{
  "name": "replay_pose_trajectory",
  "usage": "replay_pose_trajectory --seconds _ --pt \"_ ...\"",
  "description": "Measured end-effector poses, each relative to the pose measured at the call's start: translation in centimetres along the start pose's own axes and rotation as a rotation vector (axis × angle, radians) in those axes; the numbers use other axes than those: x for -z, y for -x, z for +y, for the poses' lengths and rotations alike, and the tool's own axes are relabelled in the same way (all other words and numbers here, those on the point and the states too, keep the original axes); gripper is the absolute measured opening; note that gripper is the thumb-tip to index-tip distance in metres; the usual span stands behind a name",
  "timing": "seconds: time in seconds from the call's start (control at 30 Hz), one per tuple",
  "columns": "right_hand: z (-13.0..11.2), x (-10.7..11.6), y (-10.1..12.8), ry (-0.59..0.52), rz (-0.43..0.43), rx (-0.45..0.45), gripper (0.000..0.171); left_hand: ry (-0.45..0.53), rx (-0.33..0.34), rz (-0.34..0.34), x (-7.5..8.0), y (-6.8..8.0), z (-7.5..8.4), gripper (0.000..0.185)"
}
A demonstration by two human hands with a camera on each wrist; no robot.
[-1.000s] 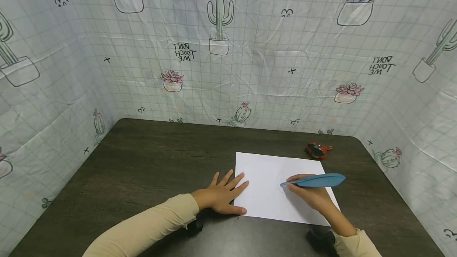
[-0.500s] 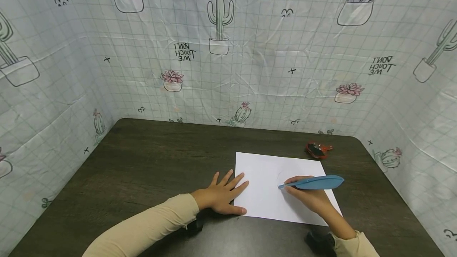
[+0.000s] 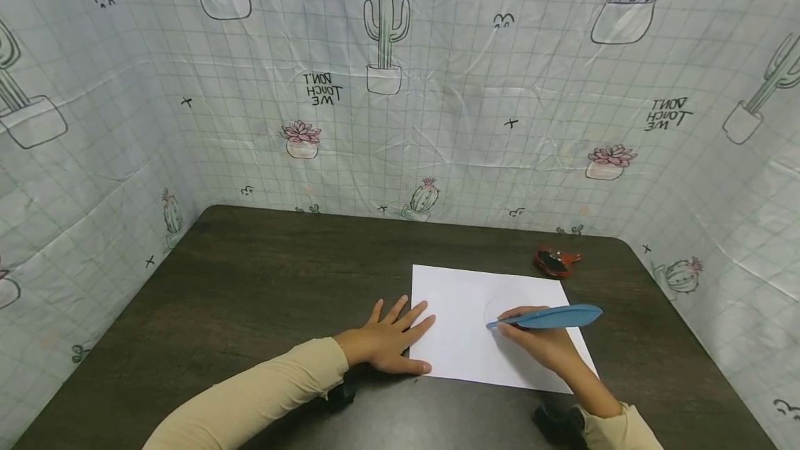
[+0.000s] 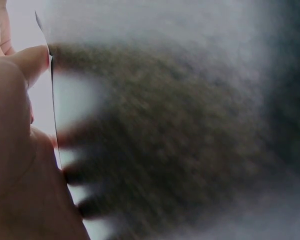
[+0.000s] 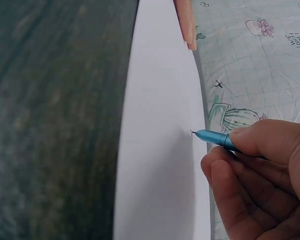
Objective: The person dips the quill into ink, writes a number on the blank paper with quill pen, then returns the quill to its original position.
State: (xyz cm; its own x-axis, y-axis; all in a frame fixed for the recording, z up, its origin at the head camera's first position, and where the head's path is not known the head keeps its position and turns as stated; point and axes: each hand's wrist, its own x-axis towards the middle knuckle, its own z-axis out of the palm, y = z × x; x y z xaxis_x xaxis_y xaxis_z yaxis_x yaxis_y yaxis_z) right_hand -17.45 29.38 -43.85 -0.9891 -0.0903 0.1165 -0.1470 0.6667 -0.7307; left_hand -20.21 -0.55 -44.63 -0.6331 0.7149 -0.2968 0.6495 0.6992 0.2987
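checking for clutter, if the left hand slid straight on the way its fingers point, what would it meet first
The left hand lies flat, fingers pointing up-right over the white paper. Going on, it would cross bare paper; the faint pencil curve probably comes first, before the red object.

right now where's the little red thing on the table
In the head view the red object lies on the dark table at the far right, just beyond the white paper's far right corner, near the curtain.

My head view is evenly bright, soft-shadowed, and bowed at the edges. My left wrist view is heavily blurred across the dark wooden table (image 4: 180, 150). My right wrist view is sharp only near the white paper sheet (image 5: 160, 150).
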Motion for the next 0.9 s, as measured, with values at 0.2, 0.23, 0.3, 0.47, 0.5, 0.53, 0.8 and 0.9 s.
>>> replay_pose_trajectory --seconds 0.2,0.23,0.3,0.47,0.5,0.53,0.8,0.9 --pt "-0.3 0.6 -0.6 -0.020 0.041 -0.018 0.022 0.003 -0.002 0.004 0.0 0.0 -0.1 0.082" --pt "-0.3 0.9 -0.8 -0.034 0.048 -0.030 0.024 0.002 -0.002 0.006 0.0 -0.1 -0.1 0.082" --pt "-0.3 1.5 -1.1 -0.055 0.062 -0.052 0.027 0.001 -0.003 0.007 0.0 -0.1 -0.1 0.082" --pt "0.2 3.5 -1.8 -0.121 0.096 -0.076 0.037 -0.001 -0.002 0.009 0.1 -0.2 -0.2 0.083" --pt "0.4 3.9 -1.9 -0.138 0.105 -0.079 0.039 -0.002 -0.002 0.009 0.1 -0.2 -0.1 0.083" --pt "0.5 4.3 -2.0 -0.161 0.114 -0.082 0.041 -0.003 -0.003 0.008 0.1 -0.2 -0.1 0.083" --pt "2.6 6.7 -2.5 -0.410 0.208 -0.084 0.031 0.001 -0.006 0.000 0.2 -0.1 0.1 0.082" --pt "3.5 7.4 -2.6 -0.520 0.267 -0.091 0.015 -0.002 -0.007 0.002 0.3 0.0 0.1 0.082"
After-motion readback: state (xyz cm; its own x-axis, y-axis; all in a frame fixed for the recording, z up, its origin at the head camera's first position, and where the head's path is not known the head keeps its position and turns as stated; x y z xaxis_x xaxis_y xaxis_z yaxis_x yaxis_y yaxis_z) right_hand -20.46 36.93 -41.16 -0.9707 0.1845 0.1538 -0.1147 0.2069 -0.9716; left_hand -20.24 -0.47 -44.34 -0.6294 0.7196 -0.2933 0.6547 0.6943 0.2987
